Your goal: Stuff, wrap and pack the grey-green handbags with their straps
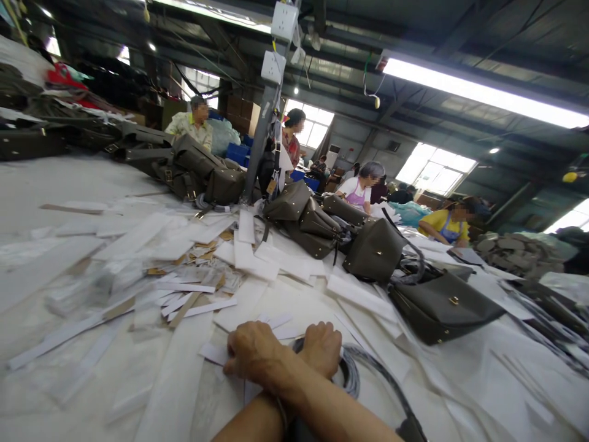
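Note:
My forearms cross at the bottom centre, the right one on top. My right hand (255, 355), left of the crossing, is closed with its fingers curled under; what it holds, if anything, is hidden. A white strip (212, 353) shows beside its fingers. My left hand (323, 348), right of the crossing, is closed round a dark strap (352, 374) that looks wrapped in clear film. The strap loops right and down toward the bottom edge. Beneath my arms lies a dark item, mostly covered.
Dark bags (444, 304) lie in a row across the white table (124, 178). White sheets, paper strips (202, 307) and brown scraps (207, 255) cover much of it. A grey post (260, 135) rises at the far edge. Several people work beyond.

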The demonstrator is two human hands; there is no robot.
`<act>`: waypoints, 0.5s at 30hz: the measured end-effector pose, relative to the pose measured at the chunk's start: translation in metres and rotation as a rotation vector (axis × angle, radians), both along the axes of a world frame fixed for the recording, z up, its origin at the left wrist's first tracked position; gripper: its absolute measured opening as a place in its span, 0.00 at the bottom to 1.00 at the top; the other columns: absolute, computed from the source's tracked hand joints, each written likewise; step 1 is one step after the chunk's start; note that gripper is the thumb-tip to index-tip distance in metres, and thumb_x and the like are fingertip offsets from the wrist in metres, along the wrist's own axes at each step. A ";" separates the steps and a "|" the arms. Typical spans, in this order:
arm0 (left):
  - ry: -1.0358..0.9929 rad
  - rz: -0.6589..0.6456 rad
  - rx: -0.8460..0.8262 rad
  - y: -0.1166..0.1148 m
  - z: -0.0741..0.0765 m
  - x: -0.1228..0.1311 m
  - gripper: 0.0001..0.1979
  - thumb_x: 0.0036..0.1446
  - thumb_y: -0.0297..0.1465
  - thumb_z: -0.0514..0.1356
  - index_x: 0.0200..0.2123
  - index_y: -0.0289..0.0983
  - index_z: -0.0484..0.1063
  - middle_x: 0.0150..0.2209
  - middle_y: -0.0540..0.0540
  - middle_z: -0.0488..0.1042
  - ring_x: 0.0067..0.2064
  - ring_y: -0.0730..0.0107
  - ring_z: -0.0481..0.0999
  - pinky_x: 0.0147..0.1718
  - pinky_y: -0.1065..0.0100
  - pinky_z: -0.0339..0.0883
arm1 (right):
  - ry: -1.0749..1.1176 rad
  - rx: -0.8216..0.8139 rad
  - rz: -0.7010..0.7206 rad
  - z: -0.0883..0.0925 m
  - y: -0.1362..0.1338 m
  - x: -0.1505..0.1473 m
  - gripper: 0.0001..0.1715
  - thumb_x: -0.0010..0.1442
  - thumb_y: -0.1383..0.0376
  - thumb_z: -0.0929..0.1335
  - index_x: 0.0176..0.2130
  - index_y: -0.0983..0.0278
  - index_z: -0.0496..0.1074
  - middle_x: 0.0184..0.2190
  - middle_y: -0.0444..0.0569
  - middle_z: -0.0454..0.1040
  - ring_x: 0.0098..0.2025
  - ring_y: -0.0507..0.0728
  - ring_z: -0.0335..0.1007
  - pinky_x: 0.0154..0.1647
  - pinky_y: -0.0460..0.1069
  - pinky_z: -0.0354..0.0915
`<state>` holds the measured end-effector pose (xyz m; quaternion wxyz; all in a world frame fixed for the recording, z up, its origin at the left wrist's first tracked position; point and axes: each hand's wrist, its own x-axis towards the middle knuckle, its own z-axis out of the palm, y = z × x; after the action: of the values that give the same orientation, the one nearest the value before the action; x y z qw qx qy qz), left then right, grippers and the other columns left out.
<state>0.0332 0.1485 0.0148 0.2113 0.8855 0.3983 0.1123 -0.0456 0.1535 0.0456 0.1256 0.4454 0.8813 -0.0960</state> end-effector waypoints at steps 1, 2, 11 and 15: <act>0.001 -0.003 0.001 -0.001 0.001 -0.001 0.13 0.59 0.24 0.51 0.45 0.31 0.70 0.49 0.36 0.70 0.52 0.50 0.69 0.47 0.53 0.65 | 0.001 -0.005 -0.003 0.001 -0.001 0.000 0.16 0.53 0.58 0.74 0.41 0.64 0.80 0.38 0.54 0.81 0.39 0.62 0.78 0.34 0.48 0.70; 0.000 -0.007 0.001 -0.002 0.003 -0.002 0.13 0.59 0.25 0.52 0.45 0.31 0.70 0.49 0.36 0.70 0.52 0.50 0.69 0.47 0.52 0.65 | 0.005 0.000 -0.001 0.001 -0.003 0.000 0.15 0.54 0.60 0.72 0.41 0.64 0.79 0.38 0.54 0.81 0.40 0.62 0.78 0.36 0.48 0.70; -0.030 -0.046 -0.048 0.001 0.002 0.001 0.12 0.63 0.25 0.50 0.43 0.30 0.72 0.47 0.37 0.73 0.47 0.56 0.73 0.39 0.58 0.69 | 0.015 0.022 0.080 -0.010 -0.010 0.003 0.13 0.60 0.70 0.64 0.36 0.68 0.79 0.37 0.62 0.79 0.39 0.63 0.76 0.35 0.50 0.64; 0.005 -0.062 -0.054 0.007 -0.002 0.007 0.13 0.64 0.26 0.48 0.41 0.31 0.73 0.47 0.37 0.74 0.46 0.56 0.75 0.35 0.58 0.70 | 0.038 -0.014 0.073 -0.009 -0.001 0.010 0.14 0.59 0.70 0.64 0.30 0.63 0.79 0.31 0.53 0.80 0.32 0.57 0.74 0.30 0.47 0.58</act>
<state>0.0406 0.1550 0.0127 0.2376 0.8917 0.3739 0.0927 -0.0355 0.1523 0.0363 0.1154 0.4100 0.8985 -0.1061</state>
